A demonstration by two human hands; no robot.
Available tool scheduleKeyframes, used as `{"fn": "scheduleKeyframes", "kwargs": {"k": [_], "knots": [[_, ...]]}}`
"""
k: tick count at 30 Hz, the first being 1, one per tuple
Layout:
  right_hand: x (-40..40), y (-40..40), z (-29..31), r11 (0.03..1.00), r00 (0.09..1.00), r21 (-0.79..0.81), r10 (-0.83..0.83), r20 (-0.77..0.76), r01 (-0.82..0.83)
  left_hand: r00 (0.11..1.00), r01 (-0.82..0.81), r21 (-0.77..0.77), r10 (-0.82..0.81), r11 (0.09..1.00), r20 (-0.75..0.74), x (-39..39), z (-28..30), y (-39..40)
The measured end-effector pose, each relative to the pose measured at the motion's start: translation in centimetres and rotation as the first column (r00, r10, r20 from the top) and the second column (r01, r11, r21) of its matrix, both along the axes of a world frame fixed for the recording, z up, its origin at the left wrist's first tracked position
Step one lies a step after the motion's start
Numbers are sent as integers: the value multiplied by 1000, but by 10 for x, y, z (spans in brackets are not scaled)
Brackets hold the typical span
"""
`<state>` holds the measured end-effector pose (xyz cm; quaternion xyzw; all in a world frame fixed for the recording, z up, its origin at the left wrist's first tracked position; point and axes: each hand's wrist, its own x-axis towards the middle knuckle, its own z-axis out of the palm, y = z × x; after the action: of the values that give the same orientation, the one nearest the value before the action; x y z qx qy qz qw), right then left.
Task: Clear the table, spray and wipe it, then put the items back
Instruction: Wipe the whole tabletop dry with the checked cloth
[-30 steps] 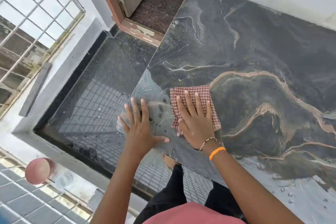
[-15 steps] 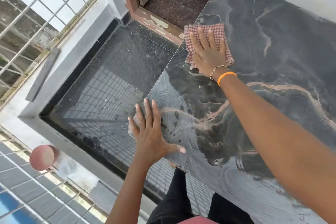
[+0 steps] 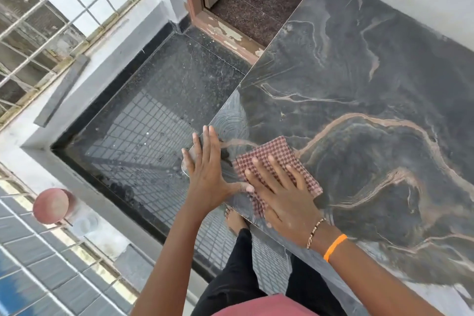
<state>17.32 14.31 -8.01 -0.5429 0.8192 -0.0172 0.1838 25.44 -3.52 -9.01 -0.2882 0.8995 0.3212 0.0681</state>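
The table (image 3: 372, 90) is a dark marble slab with tan veins and fills the right side of the view. Wet swirl marks show near its left corner. A folded red-and-white checked cloth (image 3: 272, 154) lies flat on the slab near that corner. My right hand (image 3: 282, 192) presses palm-down on the cloth with fingers spread. Beside it, my left hand (image 3: 207, 169) rests flat on the corner edge of the table, fingers apart, its thumb touching the right hand. Nothing else stands on the slab.
A dark speckled floor (image 3: 159, 110) lies to the left, below the table. A doorway with a brown frame (image 3: 220, 31) is at the top. A window grille (image 3: 51, 7) is at the far left. A pink round object (image 3: 51, 205) sits on the ledge at lower left.
My right hand has pulled the cloth back from the far edge by the doorway to the near left corner, next to my left hand. My left hand stayed on the corner.
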Motion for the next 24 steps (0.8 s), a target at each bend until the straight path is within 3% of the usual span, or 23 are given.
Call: {"fn": "scheduleKeyframes", "kwargs": {"k": [4,7,11,14,18,21,24], "knots": [[14,11,-5,985,983,16,173,-60,-172,981,-181,-12,180,983,-73,19,-1,-1],[-16,-11,-11,966,957,44,258,-135,-255,910,-379,112,392,919,-137,38,-5,3],[-66,-74,-21,999,990,-9,47,-132,-49,768,-538,353,618,765,-167,56,-10,9],[-100,-121,-20,995,984,-30,-97,-150,94,675,-531,575,721,622,-157,55,-9,9],[-112,-150,-20,992,980,-37,-126,-153,122,627,-453,767,774,455,-89,57,-12,3],[-90,-147,-19,996,981,-28,-87,-174,83,627,-403,824,776,398,-69,60,-13,1],[-33,-137,-18,998,982,-26,57,-181,-63,629,-371,860,776,349,-44,63,-14,-1]]}}
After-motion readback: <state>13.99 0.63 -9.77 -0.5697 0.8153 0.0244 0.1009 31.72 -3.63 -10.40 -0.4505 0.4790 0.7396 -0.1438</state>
